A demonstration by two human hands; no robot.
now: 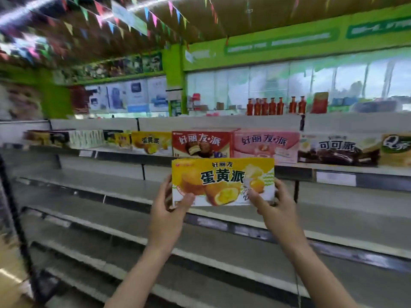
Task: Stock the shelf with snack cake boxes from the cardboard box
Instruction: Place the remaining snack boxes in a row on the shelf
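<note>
I hold a yellow snack cake box (222,181) upright in front of me, just below the top stocked shelf (289,166). My left hand (169,210) grips its lower left corner with the thumb on the front. My right hand (271,207) grips its lower right corner the same way. On that shelf stand a matching yellow box (151,142), a red box (202,144), a pink box (265,146) and a dark cocoa box (338,150). The cardboard box is out of view.
Bare grey shelves (111,187) step down below the stocked one. More boxes (66,138) line the shelf's left end and a green box (397,150) its right end. Red bottles (275,106) stand on a counter behind. A dark upright post (13,210) edges the left.
</note>
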